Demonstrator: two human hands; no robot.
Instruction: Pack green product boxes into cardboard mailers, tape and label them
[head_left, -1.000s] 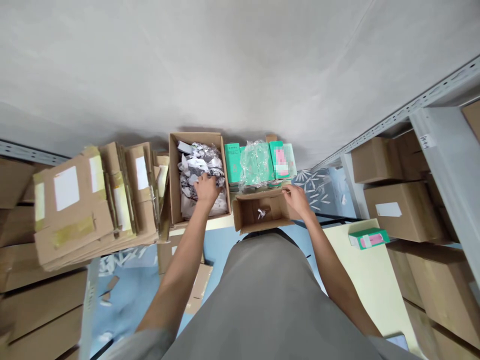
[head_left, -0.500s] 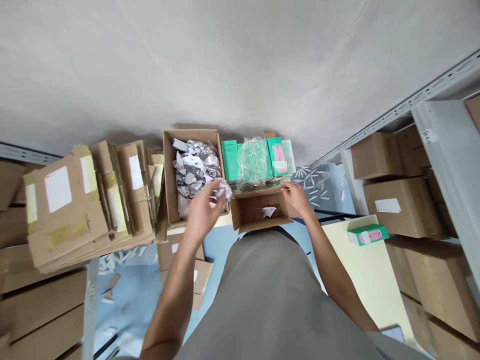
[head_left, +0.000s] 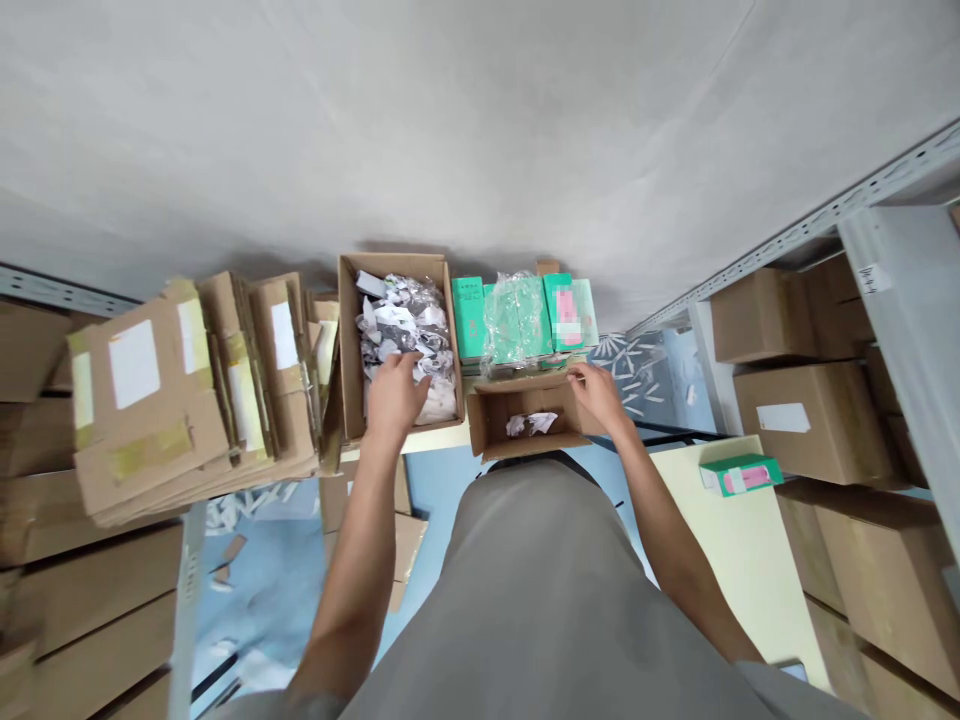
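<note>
My left hand (head_left: 394, 395) reaches into a tall open carton (head_left: 346, 340) full of crumpled white and grey paper (head_left: 401, 320). Its fingers are spread over the paper and hold nothing that I can see. My right hand (head_left: 598, 390) grips the right flap of a small open cardboard box (head_left: 487, 425) in front of me. Two crumpled paper wads (head_left: 531, 423) lie on the bottom of that box.
Green product boxes (head_left: 469, 318), some under clear plastic wrap (head_left: 517, 315), stand behind the small box. Flattened cartons (head_left: 187, 390) lean in a stack at left. A green box (head_left: 739, 474) lies on a pale yellow surface at right, beside shelved cartons (head_left: 795, 410).
My left hand lifted a paper wad from the carton, carried it right to the small box, left it there, and went back to the carton. My right hand stayed on the flap.
</note>
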